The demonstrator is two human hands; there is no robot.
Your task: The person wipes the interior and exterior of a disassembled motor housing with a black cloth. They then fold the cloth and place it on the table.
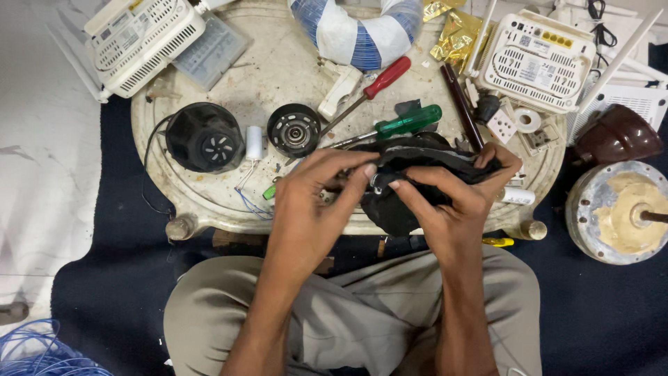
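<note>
Both my hands hold a crumpled black cloth [410,174] over the near edge of a low round cream table [278,69]. My left hand [313,198] pinches the cloth's left end, fingers closed around a small metal part that is mostly hidden. My right hand [452,198] grips the cloth from the right, thumb and forefinger meeting the left hand's fingertips. Just behind the cloth lie a green-handled screwdriver [407,122] and a red-handled screwdriver [386,78].
On the table stand a black motor housing [203,137], a black round rotor part [293,130], a small white cylinder [255,143] and a blue-and-white wire coil [362,31]. White vented boxes [142,38] [536,63] sit at both back corners. A round metal motor body [619,212] lies on the dark mat at right.
</note>
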